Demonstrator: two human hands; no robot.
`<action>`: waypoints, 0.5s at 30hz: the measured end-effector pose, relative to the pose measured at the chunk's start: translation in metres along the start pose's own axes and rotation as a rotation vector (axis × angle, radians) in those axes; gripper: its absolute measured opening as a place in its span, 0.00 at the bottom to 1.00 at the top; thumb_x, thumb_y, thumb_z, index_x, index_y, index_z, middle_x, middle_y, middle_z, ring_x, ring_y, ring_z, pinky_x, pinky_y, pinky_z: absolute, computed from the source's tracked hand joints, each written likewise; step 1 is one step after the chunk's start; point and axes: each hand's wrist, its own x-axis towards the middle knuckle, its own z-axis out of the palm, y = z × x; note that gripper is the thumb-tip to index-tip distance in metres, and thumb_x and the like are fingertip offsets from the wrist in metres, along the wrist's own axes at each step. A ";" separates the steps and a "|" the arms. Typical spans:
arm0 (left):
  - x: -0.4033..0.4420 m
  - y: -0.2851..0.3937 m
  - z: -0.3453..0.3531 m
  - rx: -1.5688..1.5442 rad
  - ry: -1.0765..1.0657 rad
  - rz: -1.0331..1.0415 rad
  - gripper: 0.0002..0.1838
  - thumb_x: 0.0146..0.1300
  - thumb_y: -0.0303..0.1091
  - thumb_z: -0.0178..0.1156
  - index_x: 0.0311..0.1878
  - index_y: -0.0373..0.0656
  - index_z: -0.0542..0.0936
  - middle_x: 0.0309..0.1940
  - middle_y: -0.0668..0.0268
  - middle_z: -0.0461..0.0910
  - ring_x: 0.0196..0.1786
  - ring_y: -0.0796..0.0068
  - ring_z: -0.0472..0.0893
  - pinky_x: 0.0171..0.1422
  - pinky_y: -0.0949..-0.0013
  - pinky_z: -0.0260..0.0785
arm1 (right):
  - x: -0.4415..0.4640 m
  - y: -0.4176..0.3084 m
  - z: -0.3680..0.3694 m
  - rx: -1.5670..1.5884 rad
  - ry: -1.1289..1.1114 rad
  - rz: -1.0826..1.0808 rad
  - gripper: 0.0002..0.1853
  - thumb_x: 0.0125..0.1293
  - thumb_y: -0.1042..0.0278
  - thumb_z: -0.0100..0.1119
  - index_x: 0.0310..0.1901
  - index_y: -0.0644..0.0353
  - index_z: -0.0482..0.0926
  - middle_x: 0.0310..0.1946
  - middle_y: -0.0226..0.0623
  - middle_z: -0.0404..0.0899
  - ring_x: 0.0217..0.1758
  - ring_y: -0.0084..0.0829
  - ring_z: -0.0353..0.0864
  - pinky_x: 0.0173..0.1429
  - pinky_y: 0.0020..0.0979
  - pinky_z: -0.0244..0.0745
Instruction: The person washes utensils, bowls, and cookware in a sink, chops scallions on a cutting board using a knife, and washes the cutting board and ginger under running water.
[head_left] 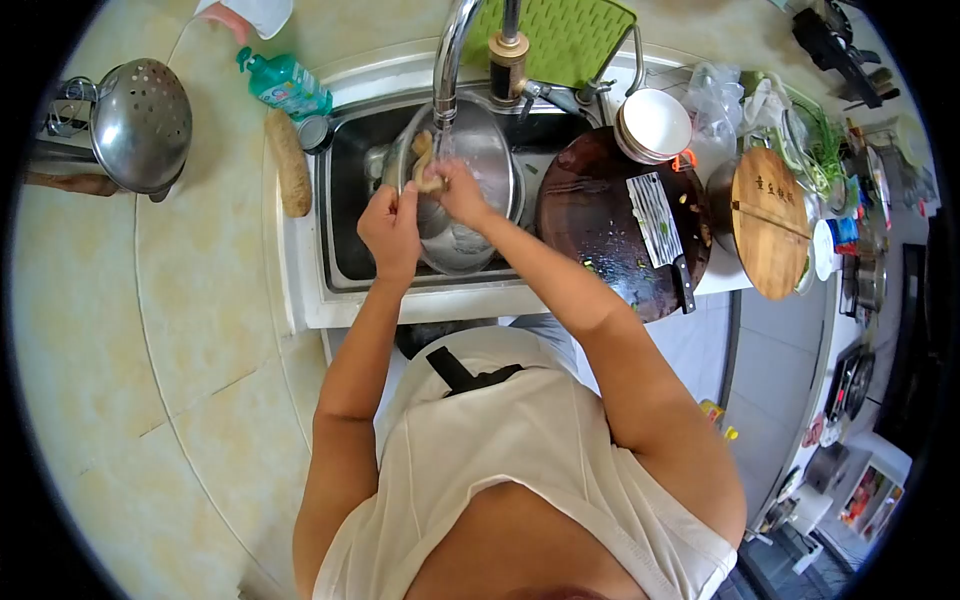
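Over a round metal basin in the sink, my left hand is closed on one end of a pale tan, knobbly piece of food. On the right side of the same piece, my right hand has its fingers closed round it. Water runs from the curved metal faucet just above my hands into the basin. What kind of food it is cannot be told, and part of it is hidden by my fingers.
Right of the sink, a cleaver lies on a round dark board beside stacked bowls. Farther right is a wooden lid. At left stand a green pump bottle, a brown loofah-like roll and a metal strainer.
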 end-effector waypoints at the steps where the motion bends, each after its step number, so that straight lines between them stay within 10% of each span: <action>1: 0.003 -0.002 0.002 -0.007 0.024 -0.007 0.23 0.62 0.31 0.61 0.20 0.41 0.57 0.17 0.73 0.52 0.23 0.84 0.53 0.24 0.73 0.47 | -0.009 0.008 0.003 -0.192 0.011 -0.172 0.14 0.48 0.86 0.56 0.37 0.59 0.75 0.37 0.40 0.77 0.45 0.45 0.78 0.50 0.37 0.72; 5: 0.009 -0.009 -0.003 -0.003 0.037 0.085 0.23 0.62 0.31 0.61 0.20 0.41 0.57 0.18 0.74 0.52 0.24 0.84 0.53 0.24 0.73 0.47 | -0.036 0.010 0.003 -0.382 -0.343 -0.003 0.13 0.46 0.85 0.56 0.34 0.57 0.76 0.42 0.44 0.75 0.48 0.47 0.76 0.50 0.38 0.72; 6: 0.011 -0.012 -0.004 -0.002 0.032 0.059 0.21 0.60 0.31 0.62 0.19 0.37 0.60 0.15 0.62 0.55 0.19 0.75 0.56 0.23 0.67 0.50 | -0.035 0.019 0.002 -0.349 -0.269 -0.054 0.12 0.51 0.80 0.56 0.38 0.53 0.76 0.42 0.40 0.77 0.47 0.44 0.77 0.49 0.39 0.72; 9: 0.012 -0.011 -0.006 0.156 0.011 0.202 0.20 0.60 0.32 0.61 0.19 0.37 0.63 0.15 0.59 0.59 0.17 0.67 0.59 0.23 0.65 0.53 | -0.019 0.006 -0.012 0.587 -0.050 0.743 0.11 0.59 0.73 0.53 0.43 0.48 0.75 0.39 0.34 0.78 0.46 0.39 0.79 0.48 0.43 0.73; 15: -0.008 -0.034 0.003 0.474 -0.228 0.637 0.12 0.53 0.33 0.64 0.24 0.44 0.69 0.23 0.63 0.68 0.24 0.61 0.73 0.28 0.60 0.67 | 0.000 -0.060 -0.062 1.440 -0.082 0.603 0.19 0.65 0.58 0.54 0.53 0.60 0.72 0.50 0.37 0.78 0.53 0.36 0.77 0.59 0.43 0.71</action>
